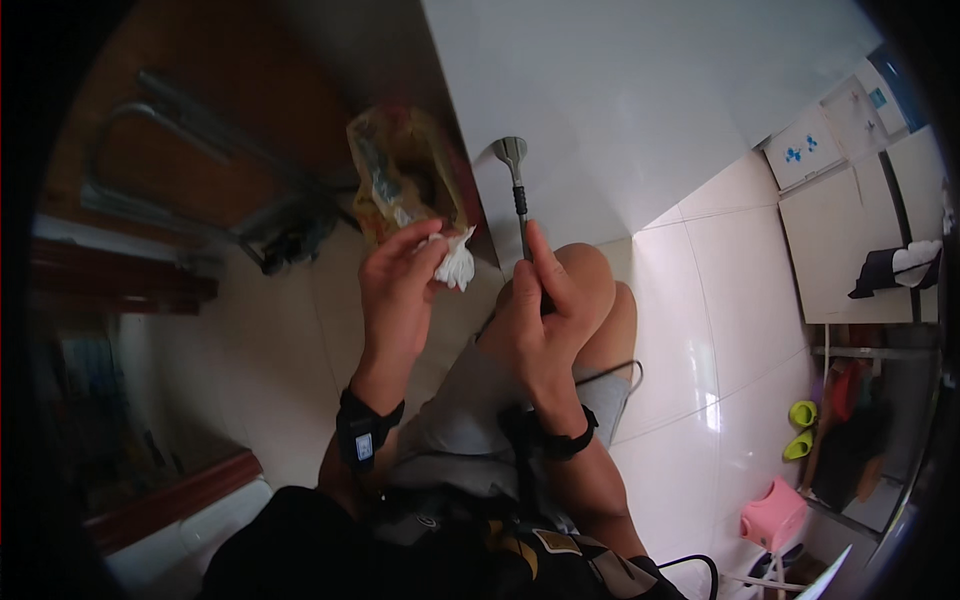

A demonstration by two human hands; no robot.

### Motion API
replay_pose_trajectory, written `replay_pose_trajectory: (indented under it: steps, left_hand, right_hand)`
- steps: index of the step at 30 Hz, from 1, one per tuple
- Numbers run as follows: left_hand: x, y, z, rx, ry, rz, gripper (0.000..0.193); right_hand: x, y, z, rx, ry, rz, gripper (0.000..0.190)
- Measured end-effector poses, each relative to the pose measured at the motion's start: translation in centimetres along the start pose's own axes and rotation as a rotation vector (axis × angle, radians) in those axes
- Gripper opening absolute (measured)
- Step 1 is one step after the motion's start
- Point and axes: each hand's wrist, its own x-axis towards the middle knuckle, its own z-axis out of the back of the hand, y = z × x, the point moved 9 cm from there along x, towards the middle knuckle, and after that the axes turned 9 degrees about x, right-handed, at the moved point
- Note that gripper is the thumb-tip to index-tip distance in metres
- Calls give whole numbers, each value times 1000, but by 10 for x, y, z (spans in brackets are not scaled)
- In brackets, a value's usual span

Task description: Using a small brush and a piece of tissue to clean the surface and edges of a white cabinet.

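Note:
My left hand (405, 277) holds a crumpled white tissue (455, 262) between thumb and fingers. In my right hand (551, 300) is the thin shaft of a metal tool (521, 199), held upright in the picture; its flared, fan-shaped head points away from me and a black ribbed collar sits below that head. What kind of tool it is, I cannot tell. Beyond my left hand stands an open bag (409, 161) of yellowish-brown material with some clear plastic inside. The lower end of the tool is hidden by my fingers.
A large pale panel (637, 97) lies beyond the tool. My bent knees (585, 289) are beneath my right hand, above a tiled floor (675, 300). A metal-framed cart (225, 165) stands at the left. Farther right are a pink stool (774, 515), yellow-green shoes (802, 415) and a white cabinet (840, 247).

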Motion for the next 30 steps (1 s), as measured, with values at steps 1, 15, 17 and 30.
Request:
replay_pose_trajectory:
  steps: [1, 15, 17, 30]
  left_hand:
    - [0, -5, 2, 8, -43, -4, 24]
    - [5, -77, -2, 169, -76, -350, 23]
    - [5, -109, -19, 275, -79, -467, 22]
    - [-49, -268, -178, 1085, 5, -1784, 26]
  right_hand:
    - [8, 21, -5, 6, 10, 133, 37]
    - [7, 30, -12, 156, -34, 80, 36]
    - [14, 42, -16, 185, -37, 144, 36]
    - [-7, 38, -4, 316, -125, -44, 36]
